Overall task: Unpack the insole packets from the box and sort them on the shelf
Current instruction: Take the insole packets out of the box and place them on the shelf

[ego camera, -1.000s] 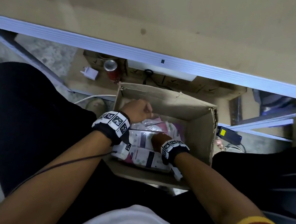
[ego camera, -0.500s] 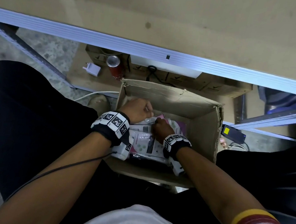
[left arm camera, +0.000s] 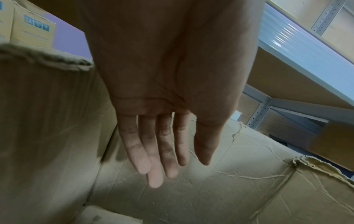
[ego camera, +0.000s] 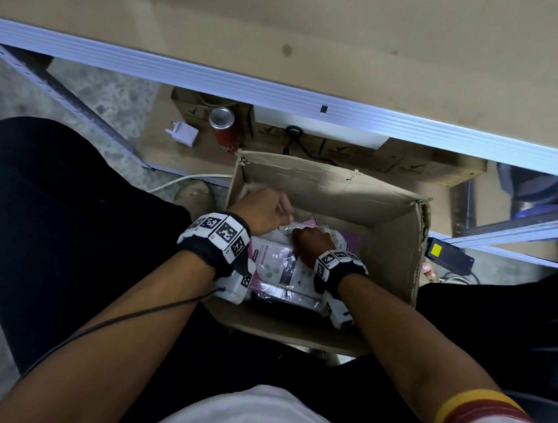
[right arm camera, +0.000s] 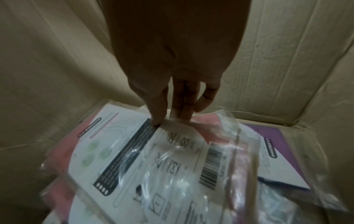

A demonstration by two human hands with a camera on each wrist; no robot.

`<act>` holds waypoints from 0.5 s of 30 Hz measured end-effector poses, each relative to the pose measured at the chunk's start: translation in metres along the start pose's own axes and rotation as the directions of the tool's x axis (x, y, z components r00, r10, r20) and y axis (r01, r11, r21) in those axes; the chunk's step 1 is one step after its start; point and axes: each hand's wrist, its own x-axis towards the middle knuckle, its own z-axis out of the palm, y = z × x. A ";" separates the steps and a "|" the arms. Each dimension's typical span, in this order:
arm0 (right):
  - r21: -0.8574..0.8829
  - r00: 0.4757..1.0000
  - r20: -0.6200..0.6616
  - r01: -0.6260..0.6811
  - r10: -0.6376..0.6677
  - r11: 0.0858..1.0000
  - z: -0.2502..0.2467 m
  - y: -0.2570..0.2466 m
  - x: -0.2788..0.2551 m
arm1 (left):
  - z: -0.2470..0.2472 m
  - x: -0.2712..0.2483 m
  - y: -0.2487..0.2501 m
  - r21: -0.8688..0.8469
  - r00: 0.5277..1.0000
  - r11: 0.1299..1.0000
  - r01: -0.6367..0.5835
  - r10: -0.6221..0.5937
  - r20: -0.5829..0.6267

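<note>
An open cardboard box [ego camera: 398,244] stands on the floor between my knees. It holds several insole packets [ego camera: 282,266], pink and white cards in clear plastic bags. In the right wrist view, my right hand [right arm camera: 168,118] pinches the far edge of the top packet [right arm camera: 172,159] between thumb and fingers. A purple packet [right arm camera: 268,144] lies beneath it to the right. My left hand [ego camera: 267,210] is in the box's far left corner, just left of the right hand [ego camera: 308,242]. The left wrist view shows the left hand [left arm camera: 180,171] with straight fingers, holding nothing, in front of the box wall [left arm camera: 47,121].
The shelf's tan board [ego camera: 324,26] with its pale metal front edge [ego camera: 316,101] runs across just beyond the box. Under it are flat cardboard boxes [ego camera: 413,163], a red can [ego camera: 226,130] and a white plug adapter [ego camera: 182,134]. A black device with a yellow label [ego camera: 448,256] lies right of the box.
My right hand has moved from the near middle of the packets to their far edge, beside the left hand, and taken hold of the top packet. The left hand has stayed put.
</note>
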 end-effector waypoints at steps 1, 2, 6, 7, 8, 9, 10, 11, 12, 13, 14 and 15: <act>0.017 1.000 0.002 -0.011 0.011 1.000 0.001 0.001 -0.002 | 0.000 0.000 0.001 0.004 1.000 1.000 0.002 -0.002 0.002; 0.039 1.000 0.003 -0.018 0.018 0.999 0.001 0.002 -0.003 | 0.001 0.000 0.002 0.010 1.000 1.000 0.002 -0.002 0.001; 0.116 0.999 0.038 -0.024 0.020 0.993 -0.004 0.012 -0.011 | 0.007 0.003 0.008 0.076 1.000 0.997 0.001 0.000 -0.010; 0.123 0.999 0.051 -0.026 0.020 0.992 -0.008 0.013 -0.012 | 0.008 0.003 0.008 0.093 1.000 0.996 0.006 -0.005 -0.007; 0.125 0.998 0.060 -0.031 0.023 0.992 -0.012 0.017 -0.016 | 0.011 0.004 0.009 0.108 1.000 0.994 0.005 -0.006 0.001; 0.122 0.997 0.069 -0.033 0.025 0.992 -0.018 0.021 -0.020 | 0.013 0.005 0.010 0.119 1.000 0.993 0.009 -0.010 0.006; 0.116 0.997 0.077 -0.041 0.032 0.992 -0.024 0.024 -0.025 | 0.015 0.006 0.010 0.137 1.000 0.990 0.019 -0.020 0.004; 0.113 0.996 0.078 -0.052 0.044 0.992 -0.030 0.028 -0.029 | 0.016 0.008 0.010 0.171 0.999 0.985 0.035 -0.034 -0.006; 0.115 0.996 0.073 -0.067 0.058 0.991 -0.037 0.033 -0.033 | 0.017 0.010 0.009 0.213 0.998 0.975 0.056 -0.053 -0.020; 0.119 0.996 0.057 -0.081 0.075 0.990 -0.044 0.037 -0.037 | 0.018 0.013 0.008 0.248 0.996 0.965 0.083 -0.076 -0.036; 0.121 0.995 0.036 -0.099 0.095 0.988 -0.052 0.041 -0.041 | 0.019 0.016 0.006 0.273 0.994 0.956 0.109 -0.096 -0.059; 0.122 0.993 0.017 -0.120 0.118 0.985 -0.060 0.044 -0.045 | 0.021 0.019 0.004 0.291 0.990 0.948 0.129 -0.109 -0.085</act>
